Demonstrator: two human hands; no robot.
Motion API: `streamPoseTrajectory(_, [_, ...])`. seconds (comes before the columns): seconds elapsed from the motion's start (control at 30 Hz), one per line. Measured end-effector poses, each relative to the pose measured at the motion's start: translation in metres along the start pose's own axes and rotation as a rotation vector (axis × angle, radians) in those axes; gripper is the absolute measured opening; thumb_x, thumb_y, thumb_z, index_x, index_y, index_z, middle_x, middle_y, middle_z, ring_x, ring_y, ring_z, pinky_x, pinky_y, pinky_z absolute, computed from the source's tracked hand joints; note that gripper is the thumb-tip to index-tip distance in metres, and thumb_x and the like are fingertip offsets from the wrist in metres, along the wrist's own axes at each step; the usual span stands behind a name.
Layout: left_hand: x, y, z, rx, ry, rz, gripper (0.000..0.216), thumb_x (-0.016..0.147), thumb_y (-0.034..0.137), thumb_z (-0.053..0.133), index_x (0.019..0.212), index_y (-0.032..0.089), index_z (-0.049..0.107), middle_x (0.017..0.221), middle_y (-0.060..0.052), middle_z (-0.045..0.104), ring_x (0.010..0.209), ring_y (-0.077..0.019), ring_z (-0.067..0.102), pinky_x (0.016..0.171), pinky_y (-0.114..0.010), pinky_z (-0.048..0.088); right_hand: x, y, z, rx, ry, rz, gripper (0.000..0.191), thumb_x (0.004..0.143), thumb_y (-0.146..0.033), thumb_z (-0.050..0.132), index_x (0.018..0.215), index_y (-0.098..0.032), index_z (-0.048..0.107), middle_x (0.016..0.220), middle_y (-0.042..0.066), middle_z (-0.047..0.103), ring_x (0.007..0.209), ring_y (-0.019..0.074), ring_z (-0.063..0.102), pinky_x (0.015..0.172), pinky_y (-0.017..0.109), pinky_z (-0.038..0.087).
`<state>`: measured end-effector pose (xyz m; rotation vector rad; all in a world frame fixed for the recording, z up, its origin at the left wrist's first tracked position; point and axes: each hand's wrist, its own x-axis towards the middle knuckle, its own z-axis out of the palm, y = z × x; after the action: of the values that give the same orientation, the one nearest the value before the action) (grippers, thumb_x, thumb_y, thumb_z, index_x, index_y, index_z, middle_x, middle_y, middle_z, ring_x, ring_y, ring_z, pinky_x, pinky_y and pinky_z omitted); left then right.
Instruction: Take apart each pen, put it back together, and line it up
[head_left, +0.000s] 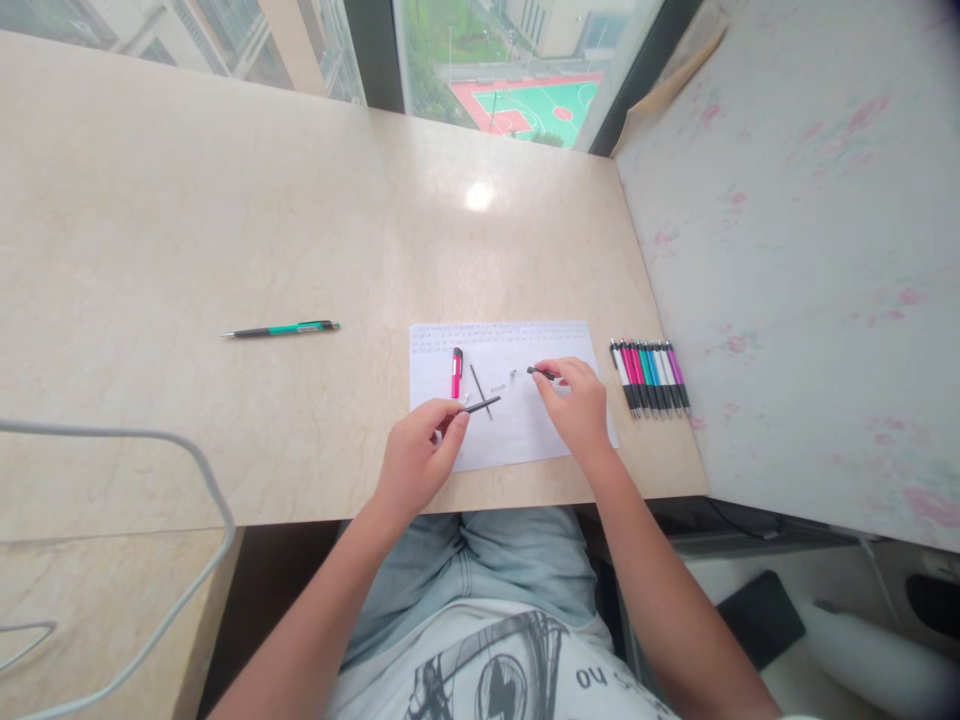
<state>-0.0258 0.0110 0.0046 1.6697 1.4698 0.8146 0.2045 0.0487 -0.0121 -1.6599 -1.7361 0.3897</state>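
My left hand (421, 452) is closed around a slim black rod (484, 404), perhaps part of a pen, pointing right over the paper. Between thumb and fingers, my right hand (577, 402) pinches a short black pen part (540, 373). A sheet of paper (540, 440) with rows of writing along its top lies under both hands. On it are a pink pen barrel (457, 374) with a black clip end, a thin dark refill (477, 381) partly crossed by the rod, a small spring-like piece (498, 387) and a tiny metallic piece (513, 373).
A green and black pen (289, 329) lies on the marble-patterned table (225, 220) to the left. Several pens (649, 378) sit in a row right of the paper, near a flower-patterned wall (787, 280). A white cable (191, 450) loops at the lower left. Windows (517, 60) border the back.
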Motion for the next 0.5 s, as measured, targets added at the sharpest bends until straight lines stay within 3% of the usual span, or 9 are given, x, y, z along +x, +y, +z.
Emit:
streamPoseTrajectory(0.33, [-0.001, -0.006, -0.002, 0.104, -0.001, 0.046, 0.02, 0.092, 0.032, 0.054, 0.1, 0.02, 0.068, 0.082, -0.004, 0.07, 0.068, -0.0169, 0.061, 0.066, -0.028, 0.045, 0.003, 0.003, 0.016, -0.185, -0.01, -0.069, 0.017, 0.089, -0.019, 0.056, 0.097, -0.019, 0.071, 0.096, 0.011, 0.07, 0.095, 0.0283, 0.058, 0.087, 0.044, 0.048])
streamPoseTrajectory(0.5, [0.003, -0.005, -0.005, 0.121, -0.065, 0.095, 0.019, 0.089, 0.03, 0.057, 0.1, 0.023, 0.071, 0.079, -0.003, 0.068, 0.067, -0.0164, 0.058, 0.063, -0.027, 0.042, -0.013, -0.017, 0.004, 0.017, -0.007, -0.099, 0.021, 0.093, -0.022, 0.053, 0.108, -0.023, 0.069, 0.1, 0.009, 0.068, 0.091, 0.025, 0.06, 0.084, 0.042, 0.05])
